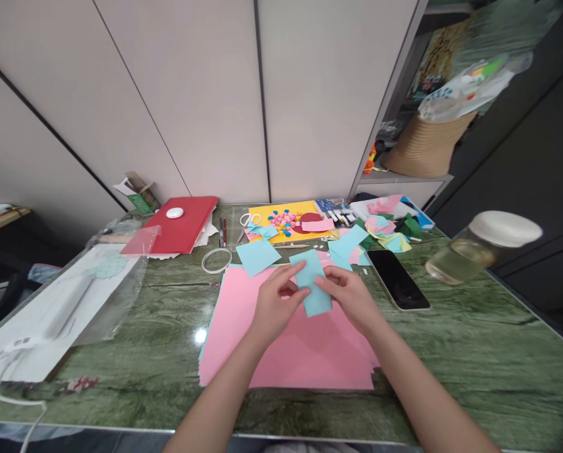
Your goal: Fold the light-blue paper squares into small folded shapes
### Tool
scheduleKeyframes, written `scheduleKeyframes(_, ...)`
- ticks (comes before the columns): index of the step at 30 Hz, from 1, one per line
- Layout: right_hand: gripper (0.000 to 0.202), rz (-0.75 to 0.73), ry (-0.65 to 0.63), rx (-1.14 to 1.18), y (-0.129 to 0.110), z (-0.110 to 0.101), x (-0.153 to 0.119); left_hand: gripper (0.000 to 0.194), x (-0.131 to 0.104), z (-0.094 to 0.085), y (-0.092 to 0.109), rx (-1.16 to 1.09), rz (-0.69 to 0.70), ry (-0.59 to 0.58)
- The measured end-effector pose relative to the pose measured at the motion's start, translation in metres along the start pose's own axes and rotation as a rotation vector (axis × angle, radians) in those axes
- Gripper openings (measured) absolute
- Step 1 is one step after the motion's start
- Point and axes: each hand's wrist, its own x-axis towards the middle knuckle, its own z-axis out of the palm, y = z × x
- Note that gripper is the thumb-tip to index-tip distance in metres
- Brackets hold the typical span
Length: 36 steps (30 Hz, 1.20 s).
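Observation:
A narrow light blue paper [315, 293], apparently folded, is held up over a stack of pink sheets [304, 358]. My left hand [280, 301] pinches its left side between thumb and fingers. On its right side, the closed fingers of my right hand [348, 294] grip the same paper. A square light blue sheet [258, 257] lies just beyond the stack, left of my hands. More light blue paper pieces [347, 245] lie beyond my right hand.
Right of the stack lie a black phone [398, 280] and a lidded jar of liquid [460, 259]. Scissors [250, 220], small pink and blue balls on yellow paper [304, 206], a tape ring [216, 260] and a red folder [187, 220] are farther back. A power strip [64, 314] is left.

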Motion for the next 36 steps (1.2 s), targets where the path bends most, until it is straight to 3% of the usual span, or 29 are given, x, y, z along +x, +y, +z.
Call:
scheduleKeyframes(10,0.025,-0.007,0.093,-0.099,0.0040,-0.0010,0.0020,0.045,0.0006,-0.0010,0.0016,0.028,-0.008,0.031)
scheduleKeyframes(14,0.025,0.000,0.075,-0.089,0.0029,-0.0013,0.0018,0.045,0.0011,-0.0016,0.0022,0.013,-0.022,0.029)
scheduleKeyframes(18,0.022,0.003,0.028,-0.015,0.0024,-0.0019,0.0016,0.045,0.0018,-0.0018,0.0019,0.011,-0.027,-0.017)
scheduleKeyframes(24,0.019,-0.007,0.058,0.017,0.0021,-0.0038,0.0020,0.045,-0.0004,-0.0011,0.0034,0.036,0.012,-0.101)
scheduleKeyframes(29,0.023,-0.056,0.161,0.030,0.0003,-0.0073,0.0012,0.043,-0.0028,-0.0001,0.0060,0.057,0.035,-0.192)
scheduleKeyframes(36,0.021,-0.076,0.180,0.035,0.0020,-0.0077,0.0015,0.048,-0.0034,-0.0014,0.0064,0.067,0.076,-0.202)
